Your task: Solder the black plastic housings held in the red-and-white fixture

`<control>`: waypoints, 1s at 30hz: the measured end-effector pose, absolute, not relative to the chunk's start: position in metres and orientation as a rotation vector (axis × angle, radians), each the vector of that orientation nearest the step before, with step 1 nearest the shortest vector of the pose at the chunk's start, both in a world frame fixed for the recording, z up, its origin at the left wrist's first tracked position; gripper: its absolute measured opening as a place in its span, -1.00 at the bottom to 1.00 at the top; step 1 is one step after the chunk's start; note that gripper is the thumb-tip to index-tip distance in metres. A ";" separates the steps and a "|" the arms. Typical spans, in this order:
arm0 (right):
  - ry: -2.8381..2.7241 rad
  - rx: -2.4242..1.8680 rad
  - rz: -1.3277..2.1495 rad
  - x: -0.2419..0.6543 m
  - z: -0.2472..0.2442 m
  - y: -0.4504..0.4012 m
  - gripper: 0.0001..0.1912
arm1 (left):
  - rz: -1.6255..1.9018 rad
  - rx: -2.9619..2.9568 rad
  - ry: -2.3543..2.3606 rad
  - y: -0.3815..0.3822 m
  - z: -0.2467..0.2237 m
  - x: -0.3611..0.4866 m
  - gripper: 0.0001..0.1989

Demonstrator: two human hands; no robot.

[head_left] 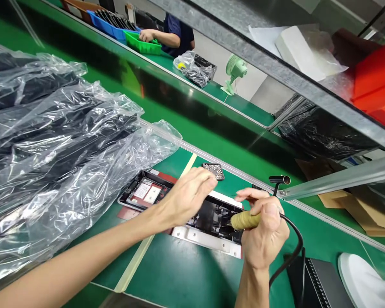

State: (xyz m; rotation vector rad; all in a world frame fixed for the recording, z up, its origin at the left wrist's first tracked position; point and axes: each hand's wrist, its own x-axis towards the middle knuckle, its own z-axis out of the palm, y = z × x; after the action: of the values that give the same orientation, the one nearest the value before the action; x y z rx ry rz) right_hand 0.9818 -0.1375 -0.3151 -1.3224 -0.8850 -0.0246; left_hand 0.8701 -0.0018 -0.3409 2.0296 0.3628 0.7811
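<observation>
Here, the right hand (265, 233) gripped a cylindrical, yellow-wrapped corded tool (245, 220), best kept steady over the long black plastic housing (206, 217) near the small black parts tray (223, 175). The left hand's (188, 199) fingers were bent together, apparently empty.

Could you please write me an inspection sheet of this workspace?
Surface: green bench, crossed by yellow tape.
Job's things: open black casing; small tray of tiny metal pieces beyond it.
Clutter: plastic-wrapped bundles at left.
Grippers: left hand over the casing, its grip unclear; right hand, fingers around a yellow-wrapped tool.
Cables: black cable curves beside the right wrist.
Surroundings: co-worker's hand at a green bin; green fan across the way.
</observation>
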 end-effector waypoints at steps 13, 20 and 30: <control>-0.825 -1.143 0.075 0.980 -0.318 -0.133 -0.68 | 0.683 2.682 0.676 0.015 -0.409 0.843 -0.64; -0.856 -1.124 0.090 0.980 -0.321 -0.135 -0.66 | 0.702 2.710 0.685 0.015 -0.412 0.841 -0.63; -0.871 -1.146 0.100 0.981 -0.324 -0.139 -0.62 | 0.594 2.678 0.684 0.015 -0.413 0.842 -0.63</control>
State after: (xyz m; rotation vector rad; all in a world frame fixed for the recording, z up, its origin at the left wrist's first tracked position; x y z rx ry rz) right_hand 0.9813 -0.1386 -0.3237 -1.1461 -0.8707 0.1002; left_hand 0.8425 0.0145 -0.4129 2.6780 0.6841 0.5938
